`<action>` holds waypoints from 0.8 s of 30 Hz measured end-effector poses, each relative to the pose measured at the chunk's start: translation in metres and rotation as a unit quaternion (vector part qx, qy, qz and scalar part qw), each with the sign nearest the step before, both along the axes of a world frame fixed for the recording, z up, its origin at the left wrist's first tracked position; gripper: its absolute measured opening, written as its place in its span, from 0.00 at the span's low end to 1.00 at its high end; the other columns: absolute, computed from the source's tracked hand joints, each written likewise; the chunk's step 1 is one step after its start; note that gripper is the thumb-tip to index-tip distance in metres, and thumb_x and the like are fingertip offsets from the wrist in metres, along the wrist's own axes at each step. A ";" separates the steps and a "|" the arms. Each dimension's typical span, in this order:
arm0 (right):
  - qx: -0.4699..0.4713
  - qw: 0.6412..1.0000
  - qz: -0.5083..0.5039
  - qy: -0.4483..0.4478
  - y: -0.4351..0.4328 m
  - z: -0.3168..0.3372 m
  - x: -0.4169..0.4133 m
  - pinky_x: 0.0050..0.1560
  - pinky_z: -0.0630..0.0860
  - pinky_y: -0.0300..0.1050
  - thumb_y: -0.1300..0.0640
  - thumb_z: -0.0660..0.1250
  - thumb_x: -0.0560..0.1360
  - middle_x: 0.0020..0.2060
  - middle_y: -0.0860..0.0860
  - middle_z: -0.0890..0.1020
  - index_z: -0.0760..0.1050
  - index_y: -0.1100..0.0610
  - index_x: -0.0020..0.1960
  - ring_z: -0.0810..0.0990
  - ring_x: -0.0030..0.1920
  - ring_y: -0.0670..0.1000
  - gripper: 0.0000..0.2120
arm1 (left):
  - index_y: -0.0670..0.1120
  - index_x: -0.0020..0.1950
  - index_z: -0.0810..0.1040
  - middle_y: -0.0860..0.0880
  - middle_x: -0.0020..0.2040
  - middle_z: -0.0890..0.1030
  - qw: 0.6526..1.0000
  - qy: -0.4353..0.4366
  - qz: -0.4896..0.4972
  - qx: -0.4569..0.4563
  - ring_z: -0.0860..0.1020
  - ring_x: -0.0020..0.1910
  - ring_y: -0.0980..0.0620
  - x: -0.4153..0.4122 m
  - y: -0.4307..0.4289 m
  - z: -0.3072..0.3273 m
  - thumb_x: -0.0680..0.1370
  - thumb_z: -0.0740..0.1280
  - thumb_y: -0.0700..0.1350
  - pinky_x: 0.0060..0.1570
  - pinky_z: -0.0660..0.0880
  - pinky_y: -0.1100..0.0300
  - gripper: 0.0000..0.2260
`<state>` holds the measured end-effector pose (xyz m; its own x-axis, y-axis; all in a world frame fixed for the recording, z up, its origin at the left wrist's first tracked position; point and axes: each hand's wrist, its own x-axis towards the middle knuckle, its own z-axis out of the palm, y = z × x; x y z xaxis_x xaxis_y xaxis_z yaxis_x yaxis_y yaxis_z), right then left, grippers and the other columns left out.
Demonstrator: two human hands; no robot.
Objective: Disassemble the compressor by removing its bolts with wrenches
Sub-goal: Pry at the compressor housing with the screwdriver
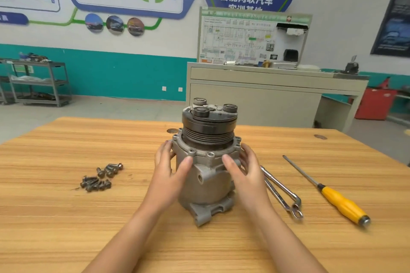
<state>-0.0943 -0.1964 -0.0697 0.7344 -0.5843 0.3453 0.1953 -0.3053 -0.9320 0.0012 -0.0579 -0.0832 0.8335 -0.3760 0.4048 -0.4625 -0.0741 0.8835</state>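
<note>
Head view: a grey cast-metal compressor with a black grooved pulley on top (206, 175) stands upright near the middle of the pale wooden surface (66, 217). The left hand (170, 168) and right hand (246, 170) lie against its two sides just under the bolt flange. Their fingers are nearly straight and the thumbs rest on the front, so the hands steady it without clenching round it. A heap of dark loose bolts (99, 177) lies apart to the left. Two chrome wrenches (281, 193) lie just right of the compressor. A yellow-handled screwdriver (341, 201) lies farther right.
</note>
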 end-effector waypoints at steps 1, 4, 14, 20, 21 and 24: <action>0.002 1.000 0.009 -0.004 0.000 0.000 -0.001 0.46 0.64 0.20 0.36 0.69 0.62 0.52 0.27 0.67 0.58 0.42 0.70 0.66 0.52 0.26 0.40 | 0.48 0.76 0.55 0.53 0.76 0.55 1.000 0.003 0.010 -0.012 0.58 0.73 0.55 -0.002 -0.008 -0.001 0.71 0.59 0.63 0.72 0.58 0.51 0.37; -0.042 0.998 0.049 0.021 0.005 0.000 -0.002 0.57 0.66 0.29 0.32 0.70 0.60 0.58 0.28 0.70 0.59 0.35 0.67 0.66 0.59 0.30 0.39 | 0.49 0.77 0.51 0.56 0.76 0.50 0.999 -0.010 0.036 -0.030 0.50 0.72 0.64 -0.004 -0.017 -0.008 0.69 0.55 0.64 0.67 0.49 0.74 0.40; -0.051 0.993 0.081 0.071 -0.014 0.008 0.002 0.62 0.70 0.47 0.36 0.71 0.61 0.58 0.37 0.76 0.64 0.37 0.62 0.72 0.60 0.40 0.33 | 0.44 0.77 0.46 0.50 0.78 0.43 0.992 -0.003 0.083 -0.093 0.43 0.67 0.69 -0.026 -0.046 -0.010 0.71 0.54 0.57 0.62 0.42 0.78 0.38; -0.171 0.965 -0.084 0.178 -0.095 0.007 -0.042 0.66 0.59 0.41 0.33 0.61 0.70 0.72 0.47 0.63 0.62 0.52 0.72 0.60 0.70 0.46 0.36 | 0.43 0.76 0.51 0.49 0.77 0.41 0.986 -0.029 0.117 -0.113 0.43 0.69 0.68 -0.037 -0.048 -0.019 0.71 0.62 0.59 0.61 0.44 0.81 0.39; -0.221 0.927 -0.187 0.238 -0.121 0.002 -0.059 0.66 0.60 0.44 0.35 0.59 0.72 0.72 0.50 0.63 0.63 0.55 0.71 0.60 0.71 0.49 0.35 | 0.44 0.76 0.54 0.50 0.78 0.42 0.987 -0.029 0.115 -0.110 0.44 0.72 0.64 -0.033 -0.045 -0.021 0.73 0.63 0.56 0.66 0.46 0.73 0.35; -0.271 0.778 -0.320 0.467 -0.177 -0.021 -0.107 0.57 0.68 0.49 0.34 0.60 0.71 0.64 0.55 0.70 0.67 0.59 0.66 0.68 0.64 0.56 0.34 | 0.49 0.75 0.53 0.50 0.77 0.49 0.988 0.014 0.092 -0.126 0.56 0.74 0.52 -0.024 -0.035 -0.025 0.79 0.62 0.49 0.70 0.58 0.54 0.28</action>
<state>-0.2015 -0.3739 -0.0906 0.4301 -0.8888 0.1582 -0.8449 -0.4581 -0.2763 -0.0226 -0.0925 -0.1083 0.8903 -0.1070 0.4427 -0.4376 0.0685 0.8966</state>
